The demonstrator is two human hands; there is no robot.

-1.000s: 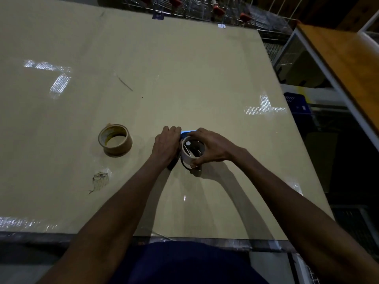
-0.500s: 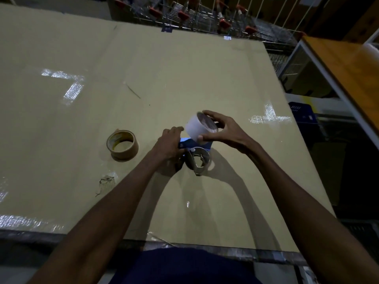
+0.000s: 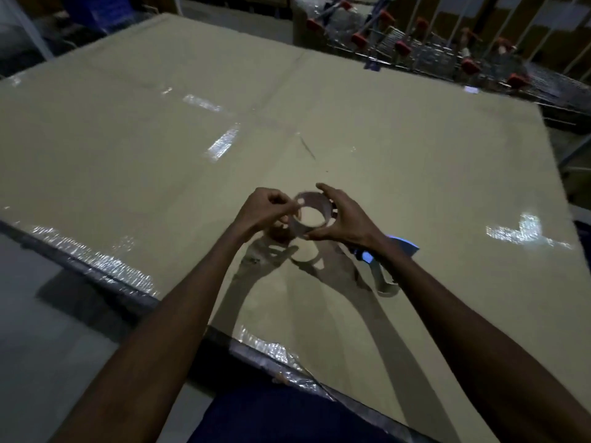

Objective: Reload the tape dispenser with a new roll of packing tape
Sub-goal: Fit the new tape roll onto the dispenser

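Cardboard-covered table (image 3: pixel 415 174) — we hold a pale, near-bare tape roll (image 3: pixel 311 212) above it: right hand (image 3: pixel 347 219) clamped around it, left hand (image 3: pixel 265 209) pinching its rim; blue dispenser (image 3: pixel 383 260) lies under the right wrist.

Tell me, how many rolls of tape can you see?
1: the tape roll, held above the table between the left hand and right hand. Others may be out of view.

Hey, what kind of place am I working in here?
Probably a shop's packing or stockroom area: a big cardboard-covered table patched with tape, a row of shopping trolleys behind it, and a tape dispenser lying on the table.
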